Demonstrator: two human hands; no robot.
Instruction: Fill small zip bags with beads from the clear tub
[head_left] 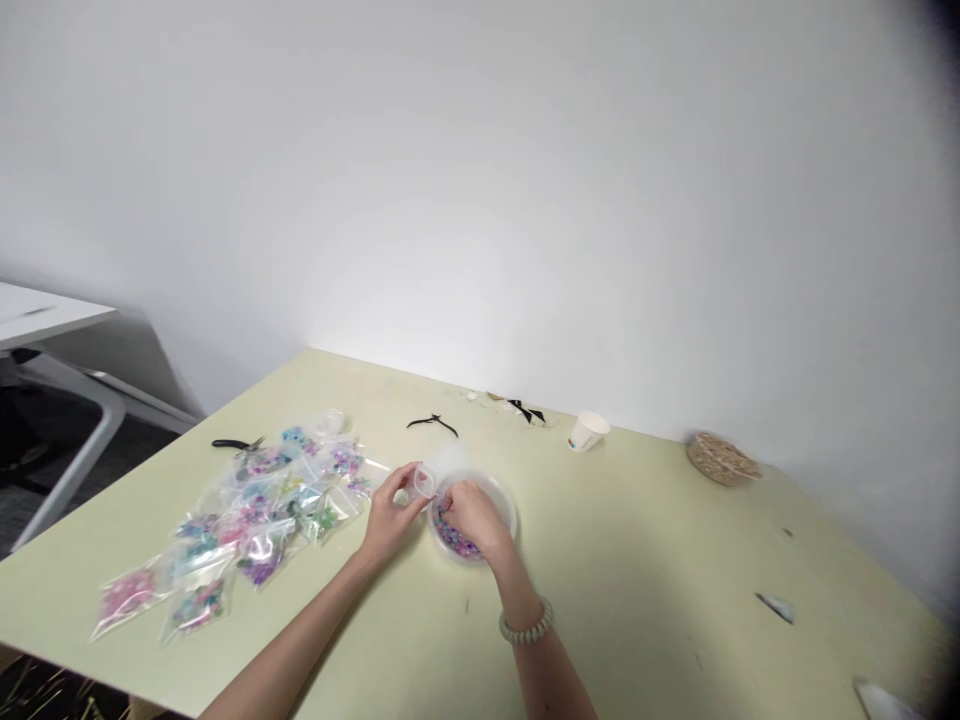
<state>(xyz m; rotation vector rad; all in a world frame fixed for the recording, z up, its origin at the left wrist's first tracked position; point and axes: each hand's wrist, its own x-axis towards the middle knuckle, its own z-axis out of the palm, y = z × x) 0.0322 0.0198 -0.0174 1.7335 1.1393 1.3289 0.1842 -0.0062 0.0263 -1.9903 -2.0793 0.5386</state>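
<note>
My left hand [394, 510] grips a small clear plastic cup [424, 482], tilted at the left rim of a round clear bowl [512, 510]. Mixed purple, pink and blue beads [459, 543] cover the bottom of that bowl. Inside it, my right hand [472, 515] reaches down with curled fingers, a beaded bracelet [526, 625] round the wrist. Its fingertips are among the beads, and what they pinch is hidden. Left of my hands lies a spread of small clear bags [262, 545] filled with coloured beads.
Black-handled pliers [238, 444] lie behind the bags, and a second black pair of pliers [433, 421] beyond the bowl. Black scraps [525, 411], a white paper cup [588, 431] and a tub of brown grains [722, 459] stand along the wall. A white desk [45, 312] is at left.
</note>
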